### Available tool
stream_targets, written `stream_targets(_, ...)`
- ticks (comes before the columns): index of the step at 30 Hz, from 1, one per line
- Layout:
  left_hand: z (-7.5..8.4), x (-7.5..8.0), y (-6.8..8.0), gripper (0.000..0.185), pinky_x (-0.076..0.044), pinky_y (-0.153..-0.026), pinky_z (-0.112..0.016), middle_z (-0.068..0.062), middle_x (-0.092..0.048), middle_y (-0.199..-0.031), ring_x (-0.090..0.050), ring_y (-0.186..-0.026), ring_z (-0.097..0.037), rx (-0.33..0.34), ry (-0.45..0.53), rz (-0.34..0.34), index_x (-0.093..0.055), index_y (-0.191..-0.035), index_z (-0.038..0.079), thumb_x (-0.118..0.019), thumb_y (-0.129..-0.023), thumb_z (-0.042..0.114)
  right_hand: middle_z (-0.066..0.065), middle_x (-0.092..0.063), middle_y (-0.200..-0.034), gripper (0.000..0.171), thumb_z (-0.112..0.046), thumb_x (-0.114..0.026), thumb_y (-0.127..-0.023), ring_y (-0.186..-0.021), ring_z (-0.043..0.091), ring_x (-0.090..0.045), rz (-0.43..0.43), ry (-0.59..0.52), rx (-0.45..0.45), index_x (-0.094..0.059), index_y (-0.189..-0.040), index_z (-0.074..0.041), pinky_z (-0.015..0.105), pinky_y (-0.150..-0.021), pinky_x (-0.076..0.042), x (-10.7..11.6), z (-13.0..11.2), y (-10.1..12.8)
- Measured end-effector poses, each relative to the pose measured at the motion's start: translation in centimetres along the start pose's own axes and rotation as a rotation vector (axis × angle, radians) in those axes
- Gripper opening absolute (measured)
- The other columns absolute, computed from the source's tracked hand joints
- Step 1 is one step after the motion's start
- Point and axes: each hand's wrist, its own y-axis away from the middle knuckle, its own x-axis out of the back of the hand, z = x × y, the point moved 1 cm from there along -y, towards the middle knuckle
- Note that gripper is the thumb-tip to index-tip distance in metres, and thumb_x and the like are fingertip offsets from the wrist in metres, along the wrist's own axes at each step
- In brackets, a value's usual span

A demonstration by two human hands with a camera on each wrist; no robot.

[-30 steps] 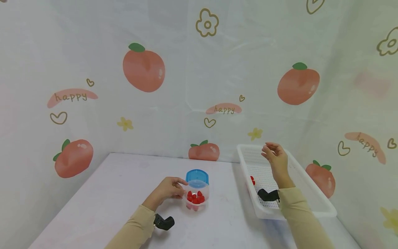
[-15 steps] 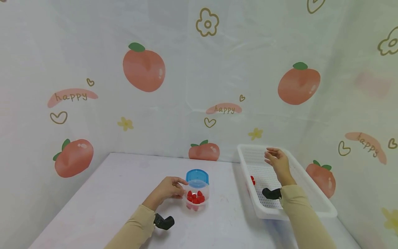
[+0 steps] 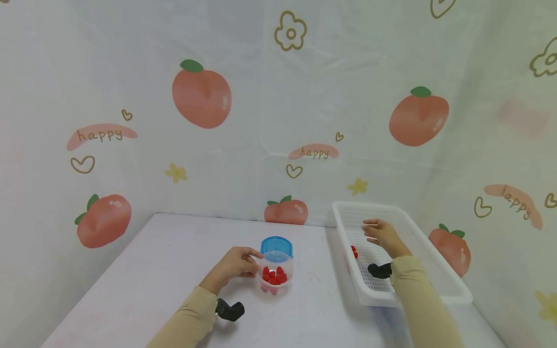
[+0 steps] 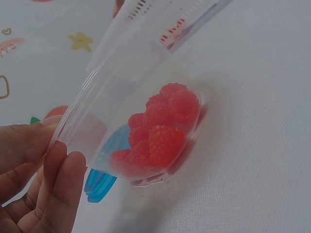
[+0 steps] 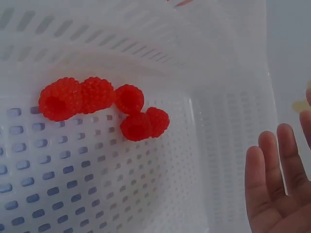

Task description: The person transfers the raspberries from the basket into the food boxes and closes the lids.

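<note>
My left hand (image 3: 235, 265) pinches the rim of a small clear plastic container (image 3: 287, 265) between thumb and fingers. Red raspberries (image 4: 167, 126) lie piled in its bottom, seen through the wall in the left wrist view. Right behind the container is a blue lid (image 3: 276, 245). Over the white perforated basket (image 3: 365, 293), my right hand (image 3: 386, 238) is held with fingers extended and nothing in its grasp. Several more raspberries (image 5: 131, 99) sit together along the basket's side wall in the right wrist view, to the left of the right hand's fingers.
Both container and basket stand on a white-covered table (image 3: 174, 251), the basket at the right with its raised rim facing the container. A white curtain (image 3: 243, 159) printed with fruit and hearts hangs close behind the table.
My right hand has come down lower into the basket and swung a little left toward the raspberries there. The left hand, the container and its raspberries stay where they were.
</note>
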Motion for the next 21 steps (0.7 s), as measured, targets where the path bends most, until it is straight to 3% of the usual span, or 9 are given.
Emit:
stream_targets(7,-0.1,0.0,0.0,0.031,-0.06,-0.069,-0.032,-0.008,-0.063,-0.084,-0.065,-0.069,-0.017,-0.005,-0.011,0.0,-0.068,-0.112,0.006,-0.074,-0.082,0.007,0.023,-0.056,-0.125,0.052,-0.018,-0.057,-0.097,-0.111,0.03,-0.058,-0.043,0.052,-0.068,-0.039,-0.134,0.014,0.033,-0.088,-0.055,-0.1,1.1,-0.1)
stream_targets(15,-0.1,0.0,0.0,0.031,-0.06,-0.069,-0.031,-0.008,-0.063,-0.084,-0.065,-0.068,-0.016,-0.008,-0.013,0.001,-0.068,-0.113,0.005,-0.074,-0.082,0.008,0.016,-0.06,-0.117,0.051,-0.016,-0.059,-0.096,-0.091,0.017,-0.059,-0.111,0.103,-0.118,-0.04,-0.132,0.014,0.034,-0.084,-0.055,-0.4,1.6,-0.1)
stream_targets(21,0.0,0.0,0.1,0.03,-0.06,-0.069,-0.031,-0.008,-0.063,-0.083,-0.065,-0.068,-0.016,-0.013,-0.002,-0.005,-0.068,-0.112,0.005,-0.074,-0.083,0.007,0.011,-0.062,-0.111,0.047,-0.014,-0.057,-0.096,-0.086,0.016,-0.058,-0.167,0.136,-0.152,-0.041,-0.131,0.013,0.04,-0.088,-0.053,-0.6,1.6,0.0)
